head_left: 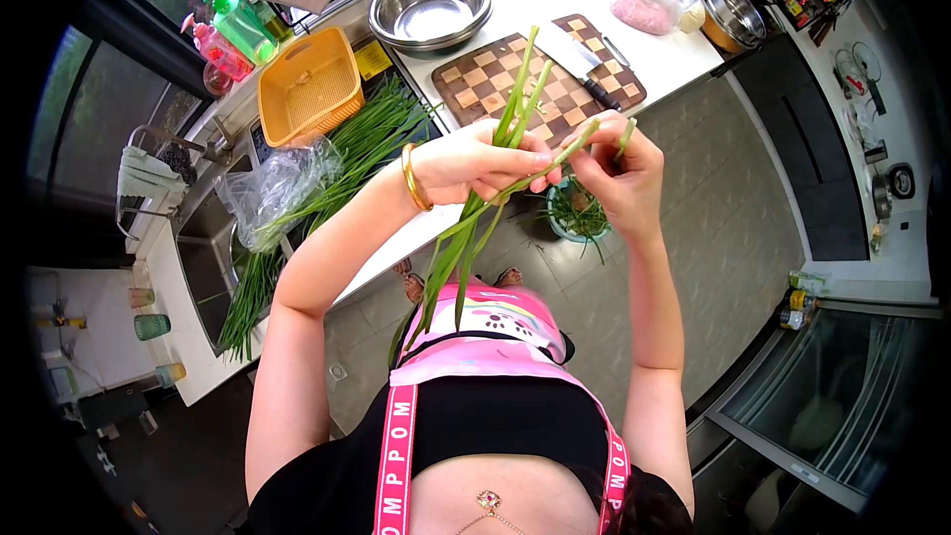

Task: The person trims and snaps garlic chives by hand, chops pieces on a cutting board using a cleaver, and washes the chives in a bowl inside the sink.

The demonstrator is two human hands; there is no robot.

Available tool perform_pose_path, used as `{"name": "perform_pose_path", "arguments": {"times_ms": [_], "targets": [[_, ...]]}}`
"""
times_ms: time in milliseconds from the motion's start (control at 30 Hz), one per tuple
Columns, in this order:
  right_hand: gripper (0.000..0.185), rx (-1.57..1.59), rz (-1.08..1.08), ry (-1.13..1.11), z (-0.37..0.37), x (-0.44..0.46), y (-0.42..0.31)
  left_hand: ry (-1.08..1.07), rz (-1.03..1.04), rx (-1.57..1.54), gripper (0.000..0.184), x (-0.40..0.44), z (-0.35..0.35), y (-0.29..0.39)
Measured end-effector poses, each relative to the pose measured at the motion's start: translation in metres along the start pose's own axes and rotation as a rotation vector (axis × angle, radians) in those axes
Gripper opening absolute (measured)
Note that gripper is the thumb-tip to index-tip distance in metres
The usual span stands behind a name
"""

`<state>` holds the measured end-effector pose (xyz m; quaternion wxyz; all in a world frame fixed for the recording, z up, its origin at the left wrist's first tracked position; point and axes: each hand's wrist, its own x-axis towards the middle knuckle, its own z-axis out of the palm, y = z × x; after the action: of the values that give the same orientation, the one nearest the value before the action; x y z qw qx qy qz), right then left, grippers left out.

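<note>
Several long green stalks [461, 250] could slip or fan apart at the centre of the frame, since the left hand [490, 163] closes on them only with its fingers and they jut well past it both ways. A stalk end [580, 142], pinched between thumb and curled fingers of the right hand [622, 173], might tear too far down if pulled hard, and loose scraps could miss the blue bin [567, 234] and land on the floor [693, 168]. A careless reach toward the upper middle could nudge the knife [584, 64] (its blade lies bare on the cutting board [475, 74]), its handle pointing toward the near edge of the counter [674, 64]. The stalks pass through the left hand, from above it down to the pink apron [475, 372] in view; the right hand sits just right of it.
</note>
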<state>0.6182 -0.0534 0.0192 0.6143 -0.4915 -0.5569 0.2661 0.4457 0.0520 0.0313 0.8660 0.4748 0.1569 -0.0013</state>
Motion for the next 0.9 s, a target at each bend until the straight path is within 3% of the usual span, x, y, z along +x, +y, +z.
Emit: {"name": "perform_pose_path", "arguments": {"times_ms": [300, 467, 533, 700, 900], "targets": [[0.012, -0.475, -0.247, 0.184, -0.025, 0.004, -0.005, 0.099, -0.077, 0.067, 0.022, -0.006, -0.01, -0.004], [0.011, -0.368, -0.101, 0.092, -0.027, -0.001, -0.006, 0.094, -0.073, 0.045, 0.022, -0.006, -0.014, -0.008], [0.011, -0.32, -0.039, -0.052, -0.018, -0.001, -0.007, 0.068, -0.069, 0.031, 0.02, -0.003, -0.013, -0.008], [0.011, -0.21, -0.117, -0.069, -0.013, -0.002, 0.009, 0.096, -0.101, 0.074, 0.019, 0.001, -0.011, -0.008], [0.008, -0.339, -0.163, 0.011, -0.028, -0.001, 0.007, 0.117, -0.112, 0.148, 0.018, -0.001, -0.019, -0.009]]}}
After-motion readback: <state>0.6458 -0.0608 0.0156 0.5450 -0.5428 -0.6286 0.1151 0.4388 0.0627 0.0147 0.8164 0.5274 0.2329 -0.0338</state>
